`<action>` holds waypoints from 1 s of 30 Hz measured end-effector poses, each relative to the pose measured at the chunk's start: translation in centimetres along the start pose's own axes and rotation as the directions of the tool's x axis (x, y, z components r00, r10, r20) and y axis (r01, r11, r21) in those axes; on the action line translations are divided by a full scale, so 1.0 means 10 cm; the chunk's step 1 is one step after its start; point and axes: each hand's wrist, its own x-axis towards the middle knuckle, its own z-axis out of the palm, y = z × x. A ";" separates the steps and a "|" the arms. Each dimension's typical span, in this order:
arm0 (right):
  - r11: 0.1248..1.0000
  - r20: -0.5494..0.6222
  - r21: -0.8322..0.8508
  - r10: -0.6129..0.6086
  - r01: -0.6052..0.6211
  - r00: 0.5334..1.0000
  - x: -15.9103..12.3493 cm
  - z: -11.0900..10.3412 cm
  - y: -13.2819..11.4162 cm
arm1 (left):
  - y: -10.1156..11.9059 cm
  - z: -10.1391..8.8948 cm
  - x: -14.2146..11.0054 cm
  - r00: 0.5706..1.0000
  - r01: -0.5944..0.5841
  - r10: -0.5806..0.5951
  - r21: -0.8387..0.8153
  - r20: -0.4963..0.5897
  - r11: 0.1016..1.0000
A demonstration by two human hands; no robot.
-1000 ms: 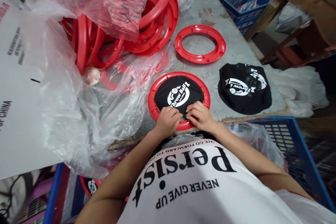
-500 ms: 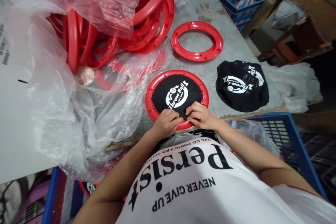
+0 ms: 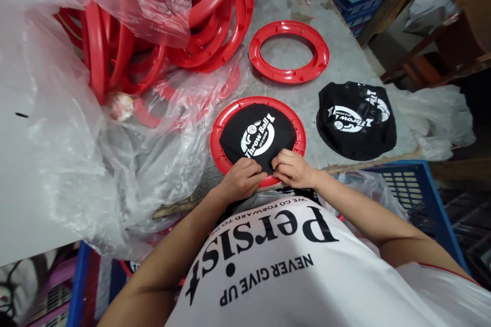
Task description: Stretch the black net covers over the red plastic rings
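In front of me a red plastic ring (image 3: 301, 135) lies on the table, close to its front edge. Black cloth (image 3: 236, 130) with a white "Throw Ball" print spans its middle. My left hand (image 3: 244, 179) and my right hand (image 3: 293, 168) are side by side at the near rim, their fingers closed in a pinch on the cloth's edge. The fingertips hide that bit of rim. Beyond lies a bare red ring (image 3: 291, 77). To the right, printed black cloth covers (image 3: 355, 145) lie in an overlapping pile.
A heap of red rings (image 3: 97, 48) fills the back left, partly under clear plastic film (image 3: 169, 148). Blue crates stand below the table's right front (image 3: 433, 199) and beyond its far right edge (image 3: 341, 0). Another blue crate (image 3: 79, 286) is at lower left. Crumpled plastic (image 3: 448, 117) hangs off the right.
The view has shifted slightly. Both hands keep nearly the same pinch at the near rim, and the ring and cloth look unchanged.
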 end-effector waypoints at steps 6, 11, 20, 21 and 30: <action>0.999 0.018 -0.044 -0.007 0.008 1.000 0.00 0.00 -0.02 | -0.02 0.02 -0.03 0.998 0.017 -0.016 -0.010 0.059 1.000; 0.997 0.022 -0.067 -0.031 0.032 0.999 -0.02 -0.01 -0.01 | -0.02 0.01 -0.02 0.998 0.005 -0.006 0.001 0.062 1.000; 0.996 0.037 -0.075 -0.049 0.051 0.998 -0.02 0.00 -0.01 | -0.01 -0.01 0.00 0.999 -0.005 0.005 -0.014 0.034 1.000; 0.995 0.045 -0.078 -0.053 0.057 0.998 -0.03 0.00 0.00 | -0.01 -0.01 0.00 0.999 -0.005 0.006 -0.013 0.034 1.000; 0.991 -0.074 0.101 0.091 -0.084 0.993 -0.02 -0.17 -0.05 | 0.00 -0.01 0.00 0.999 0.025 -0.024 -0.026 0.048 0.999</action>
